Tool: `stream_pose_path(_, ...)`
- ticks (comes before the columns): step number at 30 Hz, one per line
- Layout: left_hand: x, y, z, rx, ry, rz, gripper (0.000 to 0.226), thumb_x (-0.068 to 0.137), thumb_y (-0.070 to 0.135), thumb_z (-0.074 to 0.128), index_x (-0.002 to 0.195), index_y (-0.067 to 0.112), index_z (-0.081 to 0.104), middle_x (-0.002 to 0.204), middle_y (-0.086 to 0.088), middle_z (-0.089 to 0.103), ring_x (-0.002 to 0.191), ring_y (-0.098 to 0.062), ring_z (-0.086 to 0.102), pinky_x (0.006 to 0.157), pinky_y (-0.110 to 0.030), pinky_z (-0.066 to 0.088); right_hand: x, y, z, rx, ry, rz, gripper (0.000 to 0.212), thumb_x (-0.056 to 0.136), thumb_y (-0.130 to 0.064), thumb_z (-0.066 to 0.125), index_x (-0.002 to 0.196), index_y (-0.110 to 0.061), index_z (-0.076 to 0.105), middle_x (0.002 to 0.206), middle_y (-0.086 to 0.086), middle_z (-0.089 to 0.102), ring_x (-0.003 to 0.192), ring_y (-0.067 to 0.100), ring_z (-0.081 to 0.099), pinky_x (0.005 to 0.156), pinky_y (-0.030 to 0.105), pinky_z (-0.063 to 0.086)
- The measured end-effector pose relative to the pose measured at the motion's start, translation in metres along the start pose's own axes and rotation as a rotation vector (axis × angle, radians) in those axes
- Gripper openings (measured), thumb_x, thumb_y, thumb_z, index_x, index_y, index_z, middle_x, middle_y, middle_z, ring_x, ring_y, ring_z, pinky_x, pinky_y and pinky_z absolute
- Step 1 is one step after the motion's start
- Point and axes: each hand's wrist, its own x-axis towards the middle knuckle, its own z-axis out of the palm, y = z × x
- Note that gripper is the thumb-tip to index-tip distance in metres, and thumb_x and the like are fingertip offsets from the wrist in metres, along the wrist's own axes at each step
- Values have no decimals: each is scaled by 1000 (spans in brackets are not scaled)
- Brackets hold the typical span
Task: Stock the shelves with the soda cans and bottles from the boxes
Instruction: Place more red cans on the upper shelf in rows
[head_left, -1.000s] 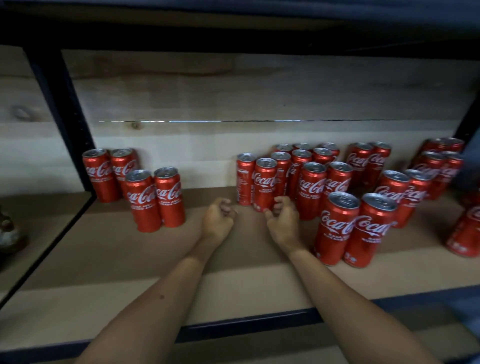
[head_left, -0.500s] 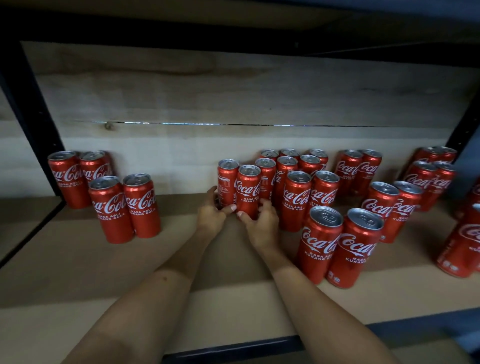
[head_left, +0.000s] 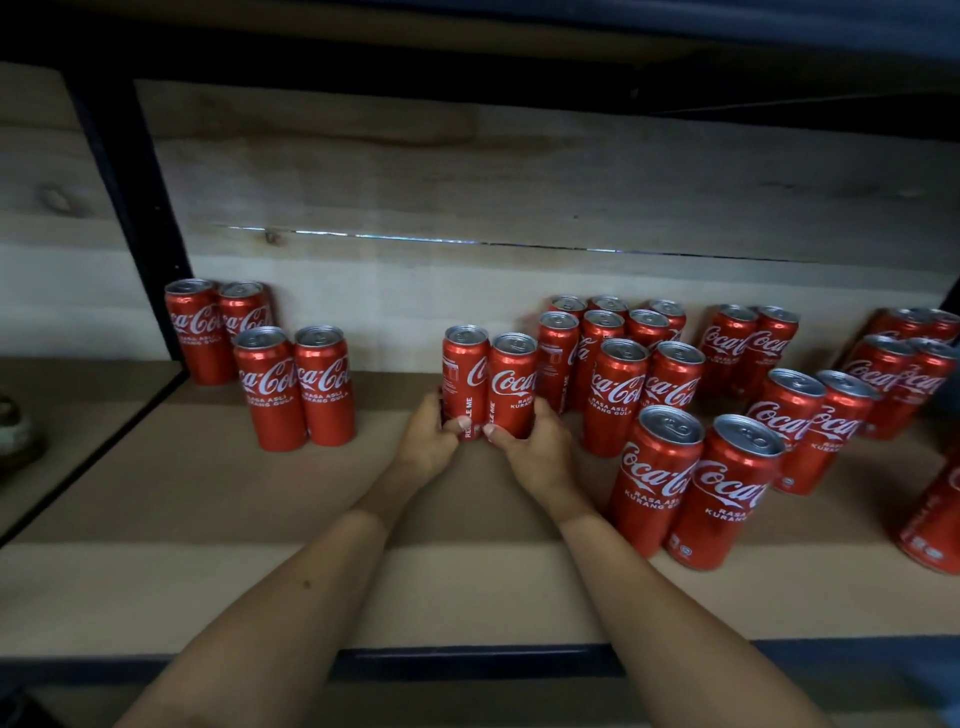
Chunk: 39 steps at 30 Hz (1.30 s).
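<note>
Two tall red soda cans stand side by side in the middle of the brown shelf board (head_left: 208, 499). My left hand (head_left: 427, 442) grips the base of the left can (head_left: 464, 375). My right hand (head_left: 535, 446) grips the base of the right can (head_left: 513, 383). Both cans are upright, touching each other, and stand a small gap to the left of a dense cluster of red cans (head_left: 618, 374). Two more cans (head_left: 696, 483) stand nearer the front on the right.
Several red cans (head_left: 270, 364) stand in a block at the left by a black upright post (head_left: 130, 208). More cans (head_left: 904, 364) crowd the right end. A pale wooden back wall (head_left: 519, 182) closes the shelf. A dark metal rail (head_left: 467, 660) edges the front.
My hands closed round the bases of the two front-left cans and slid the pair leftward, away from the cluster. The view also shifted a little.
</note>
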Motion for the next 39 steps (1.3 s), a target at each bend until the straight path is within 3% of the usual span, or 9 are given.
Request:
stream_pose_path(3, -21, -9, -23, -3, -81, 50, 41, 89, 7, 60, 121, 23, 41, 125, 0, 58, 120, -17, 56, 108, -43, 43, -13, -3, 4, 108, -68, 15, 57, 69, -37, 83, 119, -29, 57, 113, -3, 69, 101, 13, 66, 95, 40, 53)
stream_pose_path(8, -69, 0, -67, -47, -195, 56, 51, 91, 5, 63, 132, 23, 38, 129, 5, 56, 116, 1, 55, 100, -19, 44, -40, -21, 18, 188, -131, -2, 53, 67, -22, 88, 110, -31, 59, 108, -7, 69, 96, 10, 68, 92, 39, 55)
stream_pose_path(11, -96, 1, -90, -59, -139, 45, 70, 76, 21, 82, 131, 18, 39, 127, 2, 60, 110, 0, 60, 94, -21, 50, -61, -34, 31, 240, -211, -5, 49, 68, -18, 87, 107, -31, 61, 108, -5, 71, 97, 11, 69, 92, 40, 55)
stream_pose_path(15, -126, 0, -118, -78, 48, 43, 68, 76, 11, 81, 125, 15, 34, 119, 4, 58, 100, 4, 61, 86, -17, 54, -90, -56, 49, 310, -343, -23, 53, 71, -17, 86, 119, -21, 64, 112, -5, 72, 100, 8, 69, 93, 35, 55)
stream_pose_path(18, -145, -2, -149, -91, 99, 24, 71, 73, 13, 85, 124, 18, 36, 116, 6, 59, 100, 3, 60, 81, -12, 51, -110, -77, 66, 335, -398, -20, 58, 72, -14, 86, 124, -18, 61, 114, -4, 71, 100, 6, 68, 94, 32, 55)
stream_pose_path(26, -185, -11, -230, -65, 88, 1, 64, 76, 20, 71, 134, 7, 48, 125, -8, 63, 109, -10, 63, 94, -24, 51, -148, -129, 116, 269, -450, -102, 72, 65, -34, 89, 127, -29, 53, 114, -9, 69, 101, 8, 67, 94, 37, 54)
stream_pose_path(31, -200, -12, -258, -77, 56, -19, 66, 79, 19, 65, 138, 11, 39, 130, -6, 59, 118, -9, 59, 94, -22, 50, -157, -144, 141, 170, -412, -139, 81, 57, -59, 81, 127, -30, 50, 121, -6, 66, 107, 15, 64, 95, 41, 52)
stream_pose_path(35, -206, -13, -275, -65, 44, -2, 62, 81, 17, 62, 139, 9, 43, 130, -4, 61, 120, -13, 59, 97, -24, 49, -161, -145, 138, 187, -573, -195, 74, 71, -48, 81, 134, -33, 47, 129, -12, 61, 113, 5, 61, 99, 33, 48)
stream_pose_path(39, -209, -13, -284, -63, 43, 9, 61, 82, 18, 61, 140, 8, 45, 133, -8, 60, 121, -16, 59, 99, -25, 49, -161, -146, 136, 179, -626, -238, 60, 86, -21, 74, 139, -21, 47, 120, -11, 62, 87, -7, 57, 82, 18, 44)
